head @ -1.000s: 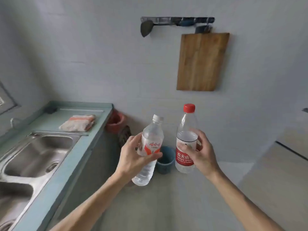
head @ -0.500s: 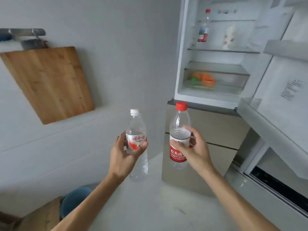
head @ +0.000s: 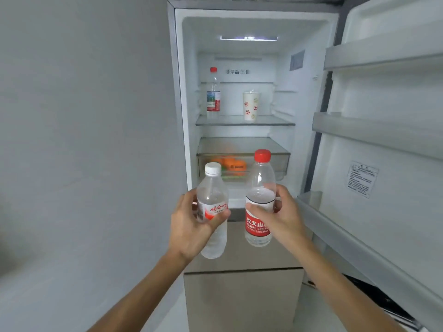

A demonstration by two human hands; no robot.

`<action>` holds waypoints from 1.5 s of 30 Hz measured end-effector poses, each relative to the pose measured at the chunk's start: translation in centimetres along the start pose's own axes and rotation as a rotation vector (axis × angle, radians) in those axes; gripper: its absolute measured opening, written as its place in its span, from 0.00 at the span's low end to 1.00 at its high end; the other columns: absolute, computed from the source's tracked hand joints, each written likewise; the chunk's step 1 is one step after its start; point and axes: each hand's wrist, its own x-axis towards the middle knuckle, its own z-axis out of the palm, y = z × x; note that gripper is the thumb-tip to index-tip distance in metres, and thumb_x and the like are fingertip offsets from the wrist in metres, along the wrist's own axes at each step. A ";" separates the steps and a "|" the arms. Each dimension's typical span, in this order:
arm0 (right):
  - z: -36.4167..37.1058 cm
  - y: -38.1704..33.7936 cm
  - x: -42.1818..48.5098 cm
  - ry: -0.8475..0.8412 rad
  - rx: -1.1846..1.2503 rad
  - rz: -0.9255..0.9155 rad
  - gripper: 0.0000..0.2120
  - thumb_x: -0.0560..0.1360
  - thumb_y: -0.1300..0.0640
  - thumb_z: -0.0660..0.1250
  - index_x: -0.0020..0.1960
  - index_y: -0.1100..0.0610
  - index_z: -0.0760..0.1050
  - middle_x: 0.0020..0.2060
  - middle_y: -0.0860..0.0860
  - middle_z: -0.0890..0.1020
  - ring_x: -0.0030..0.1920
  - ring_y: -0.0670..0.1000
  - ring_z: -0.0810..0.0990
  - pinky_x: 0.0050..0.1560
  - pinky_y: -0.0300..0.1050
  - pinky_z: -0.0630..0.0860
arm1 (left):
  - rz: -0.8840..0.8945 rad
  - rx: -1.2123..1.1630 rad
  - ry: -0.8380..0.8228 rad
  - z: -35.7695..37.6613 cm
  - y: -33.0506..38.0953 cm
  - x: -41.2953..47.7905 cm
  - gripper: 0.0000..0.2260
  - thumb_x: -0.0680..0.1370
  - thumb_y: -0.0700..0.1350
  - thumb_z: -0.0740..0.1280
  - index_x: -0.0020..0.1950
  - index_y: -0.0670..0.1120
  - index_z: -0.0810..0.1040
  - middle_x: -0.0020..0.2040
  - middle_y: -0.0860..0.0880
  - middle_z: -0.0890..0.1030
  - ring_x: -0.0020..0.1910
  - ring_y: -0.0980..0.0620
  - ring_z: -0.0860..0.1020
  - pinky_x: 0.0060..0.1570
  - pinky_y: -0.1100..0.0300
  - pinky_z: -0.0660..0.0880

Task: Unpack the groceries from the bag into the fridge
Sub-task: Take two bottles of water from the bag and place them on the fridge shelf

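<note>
The left hand (head: 191, 224) grips the white-cap bottle (head: 212, 207) and the right hand (head: 284, 219) grips the red-cap bottle (head: 260, 188), both held up in front of the open fridge (head: 176, 92). Best to stand them up straight on the shelf (head: 272, 121), one at a time, beside the cup (head: 250, 106).

A home kitchen: a tall white open fridge (head: 188, 97) holding a red-capped clear plastic bottle (head: 213, 98), a flower-patterned paper cup (head: 250, 106) and oranges (head: 230, 162) in a clear plastic drawer (head: 281, 164).

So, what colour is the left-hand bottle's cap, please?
White cap, seen best in the head view.
</note>
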 end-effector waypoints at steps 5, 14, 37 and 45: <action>0.5 -1.5 7.8 0.097 -0.027 -0.039 0.20 0.66 0.54 0.79 0.51 0.41 0.74 0.47 0.42 0.83 0.47 0.44 0.83 0.45 0.40 0.80 | 0.091 -0.068 -0.030 2.3 0.5 9.9 0.25 0.64 0.56 0.80 0.55 0.63 0.73 0.53 0.57 0.80 0.49 0.60 0.80 0.48 0.60 0.80; -0.2 -3.8 21.1 0.148 -0.078 -0.135 0.21 0.69 0.48 0.76 0.56 0.40 0.70 0.48 0.34 0.77 0.47 0.40 0.79 0.39 0.32 0.73 | 0.160 -0.147 0.023 6.3 2.5 24.1 0.23 0.66 0.52 0.80 0.56 0.50 0.78 0.48 0.55 0.83 0.42 0.63 0.80 0.38 0.73 0.75; 9.7 -2.5 52.7 -0.006 -0.114 -0.370 0.26 0.69 0.42 0.74 0.61 0.51 0.72 0.51 0.47 0.82 0.50 0.49 0.82 0.52 0.52 0.81 | 0.163 0.060 0.272 11.7 2.0 51.0 0.18 0.69 0.48 0.79 0.57 0.47 0.80 0.44 0.56 0.83 0.42 0.61 0.80 0.36 0.72 0.74; 10.8 -0.7 55.6 -0.015 -0.307 -0.342 0.20 0.73 0.44 0.72 0.56 0.57 0.74 0.52 0.52 0.71 0.52 0.53 0.75 0.51 0.46 0.73 | 0.132 0.159 0.203 12.0 1.0 53.8 0.19 0.75 0.48 0.74 0.63 0.46 0.77 0.53 0.52 0.81 0.47 0.58 0.77 0.39 0.69 0.70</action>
